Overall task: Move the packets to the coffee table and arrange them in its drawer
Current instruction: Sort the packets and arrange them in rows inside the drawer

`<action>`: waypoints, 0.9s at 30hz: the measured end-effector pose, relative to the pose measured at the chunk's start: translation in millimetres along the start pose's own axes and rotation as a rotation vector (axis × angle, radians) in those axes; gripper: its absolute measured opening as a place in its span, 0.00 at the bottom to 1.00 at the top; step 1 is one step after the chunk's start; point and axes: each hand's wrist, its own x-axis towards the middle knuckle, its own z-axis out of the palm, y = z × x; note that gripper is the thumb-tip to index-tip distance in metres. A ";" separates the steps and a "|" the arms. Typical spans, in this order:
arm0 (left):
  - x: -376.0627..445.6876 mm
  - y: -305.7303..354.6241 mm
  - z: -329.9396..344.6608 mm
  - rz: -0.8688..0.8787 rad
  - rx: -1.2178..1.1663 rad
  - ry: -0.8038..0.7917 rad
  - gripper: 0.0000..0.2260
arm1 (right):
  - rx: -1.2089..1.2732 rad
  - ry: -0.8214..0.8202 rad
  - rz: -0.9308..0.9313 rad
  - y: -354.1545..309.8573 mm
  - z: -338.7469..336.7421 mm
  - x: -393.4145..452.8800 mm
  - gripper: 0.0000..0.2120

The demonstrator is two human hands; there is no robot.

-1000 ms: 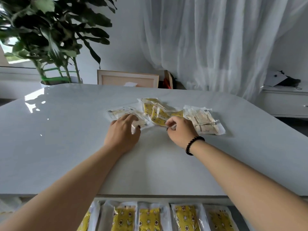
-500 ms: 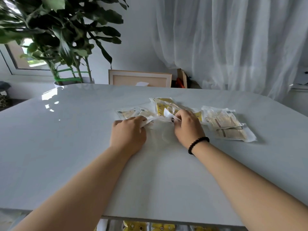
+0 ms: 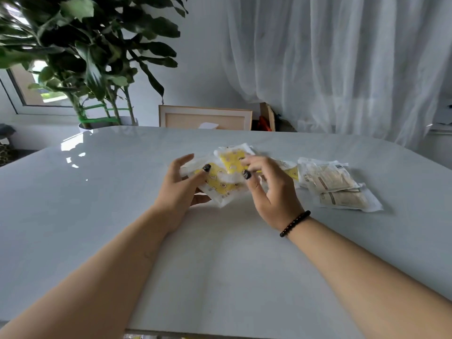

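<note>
Yellow-printed clear packets [image 3: 221, 184] are bunched in the middle of the white coffee table [image 3: 97, 204], lifted slightly off its top. My left hand [image 3: 181, 192] grips the lower packet from the left, thumb on top. My right hand [image 3: 269, 184], with a dark bead bracelet on its wrist, pinches a second yellow packet [image 3: 232, 160] from the right. More yellow packets [image 3: 289, 171] lie behind my right hand. A pile of beige packets [image 3: 335, 184] rests on the table to the right. A sliver of the drawer [image 3: 133, 336] shows under the near edge.
A large potted plant [image 3: 85, 57] stands beyond the table's far left corner. A framed panel [image 3: 205, 118] leans behind the far edge. White curtains [image 3: 342, 57] hang at the back right. A low white cabinet [image 3: 440, 133] sits at the far right.
Both hands have lifted yellow packets off the pile and turned palms inward. The view has tilted up, so the drawer with its row of packets has almost left the frame.
</note>
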 end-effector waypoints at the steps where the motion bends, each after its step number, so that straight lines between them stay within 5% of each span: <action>1: 1.7 -0.4 -0.7 -0.038 -0.056 -0.007 0.17 | 0.000 -0.049 -0.046 -1.0 1.4 -1.0 0.08; 9: 0.9 -3.7 1.1 -0.042 -0.092 -0.046 0.23 | 0.081 -0.229 -0.103 -13.3 5.8 -4.5 0.08; 14: 5.1 -3.5 -1.9 -0.007 -0.194 0.011 0.25 | -0.240 -0.026 0.264 16.8 -5.9 3.9 0.09; 17: 4.1 -3.1 -3.0 -0.004 -0.149 -0.008 0.13 | -0.414 -0.263 0.596 31.6 -13.7 2.0 0.19; 21: 4.2 -1.8 -2.7 -0.040 -0.137 -0.011 0.11 | -0.491 -0.593 0.672 29.6 -14.6 4.0 0.21; 27: 3.9 -2.3 -1.2 -0.047 -0.124 -0.009 0.08 | -0.599 -0.557 0.644 33.9 -8.8 3.3 0.29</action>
